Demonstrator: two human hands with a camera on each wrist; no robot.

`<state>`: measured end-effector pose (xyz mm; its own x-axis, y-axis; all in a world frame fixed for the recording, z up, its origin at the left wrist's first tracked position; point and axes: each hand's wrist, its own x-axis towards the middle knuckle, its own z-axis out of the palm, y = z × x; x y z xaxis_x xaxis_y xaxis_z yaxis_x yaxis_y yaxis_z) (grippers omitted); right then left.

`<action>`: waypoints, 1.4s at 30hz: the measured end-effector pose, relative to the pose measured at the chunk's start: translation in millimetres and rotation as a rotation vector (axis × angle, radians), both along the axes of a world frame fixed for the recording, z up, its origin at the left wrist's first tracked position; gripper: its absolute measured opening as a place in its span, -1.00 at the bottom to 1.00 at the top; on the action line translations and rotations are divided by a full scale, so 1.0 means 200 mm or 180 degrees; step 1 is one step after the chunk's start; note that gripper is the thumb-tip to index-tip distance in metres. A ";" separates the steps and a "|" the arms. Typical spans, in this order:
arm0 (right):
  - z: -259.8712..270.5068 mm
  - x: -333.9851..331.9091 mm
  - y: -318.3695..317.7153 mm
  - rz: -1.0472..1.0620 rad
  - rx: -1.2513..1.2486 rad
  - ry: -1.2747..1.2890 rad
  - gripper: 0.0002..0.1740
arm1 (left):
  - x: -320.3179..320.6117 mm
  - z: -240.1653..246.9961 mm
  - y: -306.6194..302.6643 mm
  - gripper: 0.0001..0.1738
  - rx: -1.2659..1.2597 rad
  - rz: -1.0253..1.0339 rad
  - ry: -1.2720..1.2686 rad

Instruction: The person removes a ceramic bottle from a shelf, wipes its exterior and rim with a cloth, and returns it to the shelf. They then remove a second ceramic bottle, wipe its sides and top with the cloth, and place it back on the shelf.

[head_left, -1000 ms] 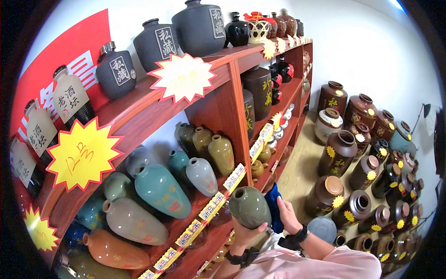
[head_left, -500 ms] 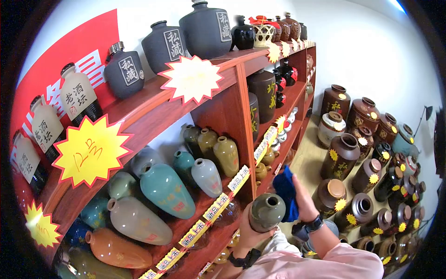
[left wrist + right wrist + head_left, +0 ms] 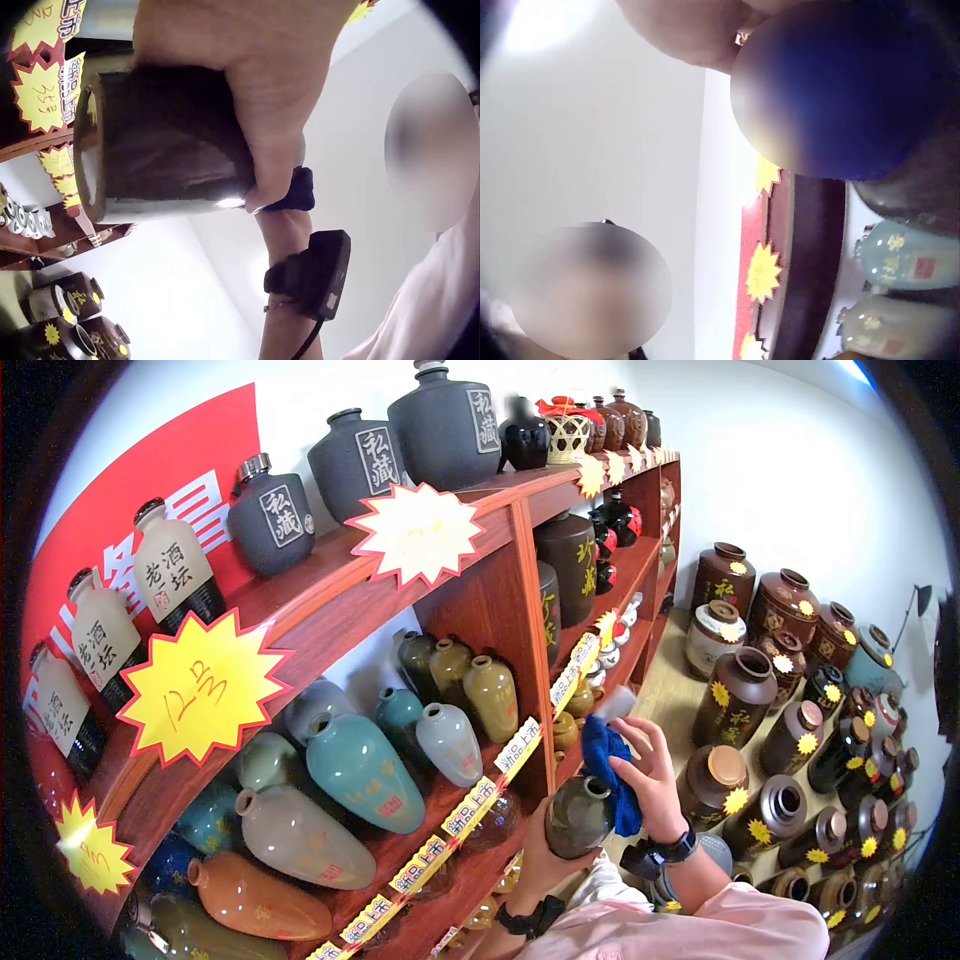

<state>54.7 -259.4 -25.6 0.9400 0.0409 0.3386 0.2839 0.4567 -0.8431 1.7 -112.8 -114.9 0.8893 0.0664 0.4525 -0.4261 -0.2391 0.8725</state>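
Note:
A dark grey-green glazed bottle (image 3: 572, 828) with a short neck is held by my left hand (image 3: 538, 863), which wraps round its body. Its mouth points up and slightly tilted in the head view. My right hand (image 3: 652, 782) grips a bunched blue cloth (image 3: 612, 772) with bent fingers, the cloth lying against the bottle's shoulder beside the mouth. In the left wrist view the bottle (image 3: 172, 146) appears sideways, with the left thumb over its wall. A blurred patch covers much of the blue cloth (image 3: 870, 90) in the right wrist view.
A red-brown wooden shelf (image 3: 480, 530) with bottles and yellow price tags runs along the left. A teal bottle (image 3: 365, 770) and a grey bottle (image 3: 305, 838) stand on its middle board. Several brown jars (image 3: 742, 695) stand on the floor at right.
The bottle has turned from leaning left to more upright and moved right. The cloth has moved from beside the bottle onto its shoulder, and the right fingers have bent from straighter.

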 end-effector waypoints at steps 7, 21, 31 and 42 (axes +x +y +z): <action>-0.09 0.02 -0.04 0.0098 -0.1873 -0.1280 -0.61 | 0.00 -0.02 0.02 0.06 -0.0061 -0.0178 0.0023; -0.37 0.06 -0.03 0.1480 -0.0461 -0.0252 0.00 | -0.01 0.05 0.03 -0.03 -0.0915 -0.0719 0.0308; -0.11 -0.04 -0.01 0.0672 -0.0507 -0.0248 -0.52 | -0.02 0.10 0.06 -0.04 0.0620 -0.0434 0.0177; -0.28 -0.02 0.04 -0.0070 -0.0529 0.0591 -0.71 | 0.00 -0.09 0.09 0.03 0.0863 -0.0162 0.0162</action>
